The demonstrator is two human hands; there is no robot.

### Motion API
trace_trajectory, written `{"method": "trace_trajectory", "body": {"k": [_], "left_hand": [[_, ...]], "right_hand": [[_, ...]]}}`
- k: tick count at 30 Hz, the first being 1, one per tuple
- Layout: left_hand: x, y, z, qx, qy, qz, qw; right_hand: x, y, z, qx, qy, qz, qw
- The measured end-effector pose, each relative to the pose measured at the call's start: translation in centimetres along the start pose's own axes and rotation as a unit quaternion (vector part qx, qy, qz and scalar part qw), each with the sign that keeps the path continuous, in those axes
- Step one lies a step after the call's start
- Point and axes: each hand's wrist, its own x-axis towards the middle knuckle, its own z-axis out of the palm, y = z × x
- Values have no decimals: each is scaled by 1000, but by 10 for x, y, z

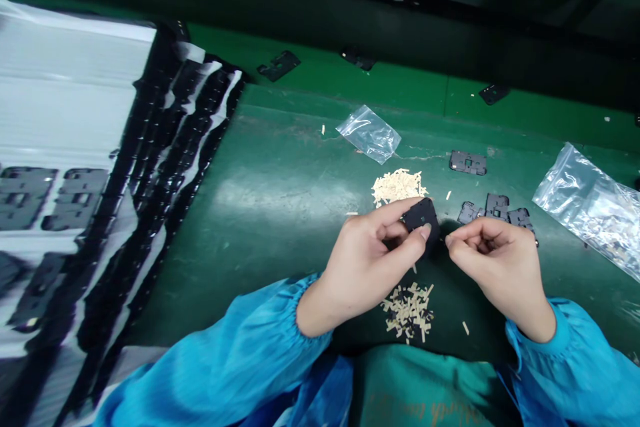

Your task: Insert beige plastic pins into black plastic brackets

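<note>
Head view: left hand (363, 268) grips matte black plastic frame (421, 219); right hand (500, 268) pinched shut just beside.

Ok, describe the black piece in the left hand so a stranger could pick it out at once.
On the green bench, just below a heap of pale strips, a person's left hand grips a small black frame piece. Unlike the similar pieces lying nearby, it is held up off the bench.
</note>
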Motion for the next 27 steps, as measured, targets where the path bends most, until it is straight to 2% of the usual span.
{"method": "trace_trajectory", "body": {"k": [20, 27], "left_hand": [[1, 5, 0, -6, 5, -9, 1000], [0, 8, 1, -5, 9, -16, 1000]], "right_hand": [[0, 0, -1, 0, -4, 8, 1000], [-1, -2, 0, -7, 8, -10, 1000]]}}
